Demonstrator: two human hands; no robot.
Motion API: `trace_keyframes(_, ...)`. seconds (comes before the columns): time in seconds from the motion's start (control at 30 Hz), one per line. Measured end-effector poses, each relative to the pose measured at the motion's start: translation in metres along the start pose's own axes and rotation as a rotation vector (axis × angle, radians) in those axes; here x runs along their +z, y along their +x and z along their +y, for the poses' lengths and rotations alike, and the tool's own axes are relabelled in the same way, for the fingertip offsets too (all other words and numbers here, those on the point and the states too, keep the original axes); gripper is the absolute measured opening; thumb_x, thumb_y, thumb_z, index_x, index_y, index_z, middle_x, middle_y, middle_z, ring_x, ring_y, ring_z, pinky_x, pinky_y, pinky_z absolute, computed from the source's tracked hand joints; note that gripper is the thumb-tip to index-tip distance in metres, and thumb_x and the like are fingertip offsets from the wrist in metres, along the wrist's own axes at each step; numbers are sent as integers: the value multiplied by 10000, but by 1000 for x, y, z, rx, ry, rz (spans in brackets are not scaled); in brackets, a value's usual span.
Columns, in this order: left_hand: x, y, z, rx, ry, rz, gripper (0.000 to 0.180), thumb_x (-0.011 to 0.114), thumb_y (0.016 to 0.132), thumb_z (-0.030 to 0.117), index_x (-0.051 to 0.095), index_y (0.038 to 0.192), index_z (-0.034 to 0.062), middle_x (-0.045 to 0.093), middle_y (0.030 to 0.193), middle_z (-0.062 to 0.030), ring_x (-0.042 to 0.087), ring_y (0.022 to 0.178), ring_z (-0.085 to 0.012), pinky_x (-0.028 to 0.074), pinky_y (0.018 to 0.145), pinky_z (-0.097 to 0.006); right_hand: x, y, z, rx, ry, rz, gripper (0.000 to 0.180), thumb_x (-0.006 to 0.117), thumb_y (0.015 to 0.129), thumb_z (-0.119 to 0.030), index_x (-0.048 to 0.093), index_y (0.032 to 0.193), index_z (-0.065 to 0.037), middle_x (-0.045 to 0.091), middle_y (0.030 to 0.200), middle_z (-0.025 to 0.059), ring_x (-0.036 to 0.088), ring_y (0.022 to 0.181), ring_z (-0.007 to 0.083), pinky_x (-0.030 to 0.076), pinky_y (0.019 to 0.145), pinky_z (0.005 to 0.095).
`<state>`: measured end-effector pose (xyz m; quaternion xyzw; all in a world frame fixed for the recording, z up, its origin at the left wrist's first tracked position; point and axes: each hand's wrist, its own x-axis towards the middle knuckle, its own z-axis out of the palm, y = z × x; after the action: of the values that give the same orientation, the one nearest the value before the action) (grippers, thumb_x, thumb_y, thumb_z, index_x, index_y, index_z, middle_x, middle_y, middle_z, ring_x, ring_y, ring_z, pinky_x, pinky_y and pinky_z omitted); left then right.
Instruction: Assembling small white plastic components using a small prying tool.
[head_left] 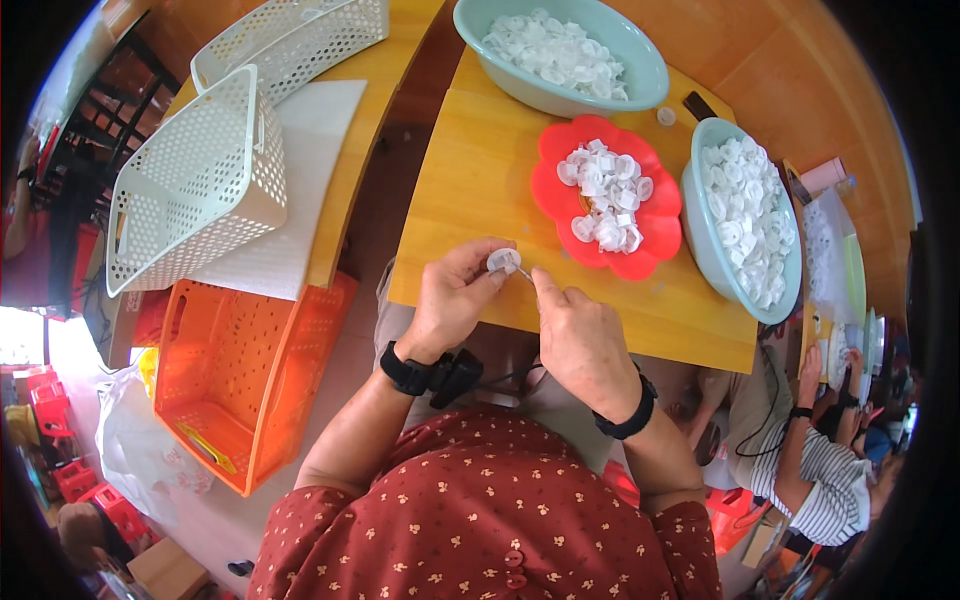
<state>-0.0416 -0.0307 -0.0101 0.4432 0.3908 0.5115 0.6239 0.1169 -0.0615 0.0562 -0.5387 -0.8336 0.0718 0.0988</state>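
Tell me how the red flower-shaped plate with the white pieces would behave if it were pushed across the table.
The red flower-shaped plate looks like thin plastic, so probably light and easy to slide on the smooth wooden table. It sits flat and shallow, so tipping seems unlikely. The loose white pieces heaped on it might shift or spill over its low rim.

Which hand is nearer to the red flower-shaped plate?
Right. The right hand is just below-left of the red flower-shaped plate, near its lower edge. The left hand is farther left, holding a small white piece.

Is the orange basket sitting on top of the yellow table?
No, the orange basket sits lower down, beside the yellow table, to the person's left.
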Motion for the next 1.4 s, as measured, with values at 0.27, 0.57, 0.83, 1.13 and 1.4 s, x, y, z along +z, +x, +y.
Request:
trace_keyframes(0.27, 1, 0, 0, 18, 51, -10, 289, 537, 849, -69, 534, 1138, -54, 600, 1096, -90, 571, 976, -122, 466, 856, -245, 0, 4, -2, 52, 50, -24, 437, 548, 707, -15, 534, 1138, 52, 586, 671, 167, 599, 558, 301, 489, 521, 373)
trace_keyframes(0.57, -2, -2, -1, 10, 214, -30, 304, 550, 842, -63, 533, 1145, -55, 614, 1055, -75, 575, 966, -120, 463, 861, -245, 1, 9, -1, 35, 84, -94, 419, 544, 704, -9, 533, 1116, 66, 586, 678, 206, 609, 589, 318, 487, 535, 388)
trace_keyframes(0.83, 6, 4, -4, 20, 24, 92, 287, 574, 836, -38, 537, 1120, -60, 618, 999, -85, 586, 863, -118, 478, 766, -243, 18, 8, 11, 86, 388, 34, 308, 522, 767, -11, 540, 1070, 44, 593, 736, 225, 588, 643, 376, 470, 561, 427)
trace_keyframes(1.13, 11, 29, 38, -279, 12, 82, 207, 537, 871, 47, 556, 1041, -70, 625, 900, -95, 557, 700, -118, 435, 612, -233, 40, -15, 25, 103, 471, 313, 253, 539, 792, -31, 546, 1045, -16, 604, 755, 179, 592, 664, 358, 468, 569, 429)
trace_keyframes(1.4, 76, 96, 139, 3, -106, -66, 489, 561, 888, 153, 363, 1288, -46, 536, 1145, -136, 573, 943, -202, 474, 784, -340, 44, -18, 30, 118, 496, 290, 235, 525, 826, -77, 518, 1058, -39, 596, 710, 158, 593, 638, 339, 468, 548, 421)
